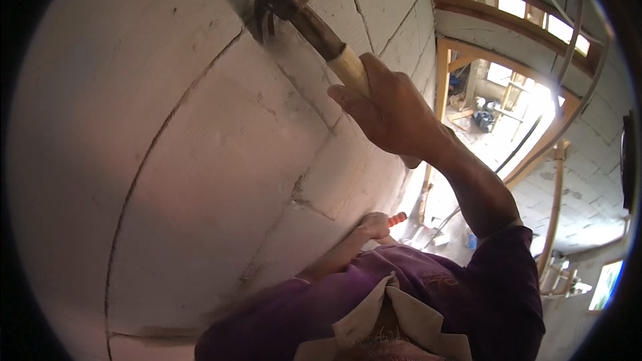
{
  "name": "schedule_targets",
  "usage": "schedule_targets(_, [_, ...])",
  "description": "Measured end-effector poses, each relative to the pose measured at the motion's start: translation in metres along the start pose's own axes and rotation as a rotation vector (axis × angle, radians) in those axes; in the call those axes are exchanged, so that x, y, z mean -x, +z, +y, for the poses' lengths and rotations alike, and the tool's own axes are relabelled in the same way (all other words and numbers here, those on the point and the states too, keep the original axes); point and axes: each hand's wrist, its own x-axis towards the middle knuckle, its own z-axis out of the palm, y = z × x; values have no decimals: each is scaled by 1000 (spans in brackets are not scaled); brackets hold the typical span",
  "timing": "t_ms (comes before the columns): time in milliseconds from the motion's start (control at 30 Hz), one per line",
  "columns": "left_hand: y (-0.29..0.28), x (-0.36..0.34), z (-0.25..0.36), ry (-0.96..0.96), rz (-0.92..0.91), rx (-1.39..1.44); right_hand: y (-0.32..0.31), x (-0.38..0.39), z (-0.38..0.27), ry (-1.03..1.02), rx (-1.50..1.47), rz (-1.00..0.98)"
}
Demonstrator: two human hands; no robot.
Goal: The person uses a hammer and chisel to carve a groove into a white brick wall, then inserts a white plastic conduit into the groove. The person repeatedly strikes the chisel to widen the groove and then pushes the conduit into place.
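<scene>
The right hand (391,110) is closed in a full fist around the pale wooden handle of a dark steel claw hammer (294,10), gripping near the handle's end, far from the head. The hammer's head sits high in the head view, its claw against a chipped groove in the white block wall (200,160). The tool looks head-heavy and rigid, so I judge that a hold low on the handle gives swing while a hold nearer the head gives control; the smooth wood could slip in a dusty palm. The wall blocks look brittle and crumbly at the joints.

The left hand (376,225) is lower and nearer the body, curled around a thin tool with an orange-red grip (398,218); only the grip's tip shows, so its kind is unclear. The purple shirt (414,287) covers the left forearm's lower part. The hammer's striking face is cut off at the top edge. At far right, 1 wooden door frame (445,73) opens onto glare that washes out details beyond.
</scene>
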Motion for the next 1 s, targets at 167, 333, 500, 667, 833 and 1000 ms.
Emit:
schedule_targets(167, [12,-18,-7,9,-21,-48,-46,3,-8,51,-178,88])
schedule_targets(333, [11,-16,-4,-13,66,31,-27,-5,-5,-307,-279,527])
schedule_targets(500, [-3,9,15,-14,100,39,-28,0,-21,251,204,-3])
schedule_targets(667, [-23,24,27,-58,70,29,-52,-5,-35,-255,-162,383])
schedule_targets(833, [-28,22,22,-23,79,86,-27,1,-21,68,195,107])
schedule_targets(1000, [-19,16,20,-57,121,74,-37,-2,-16,-61,190,226])
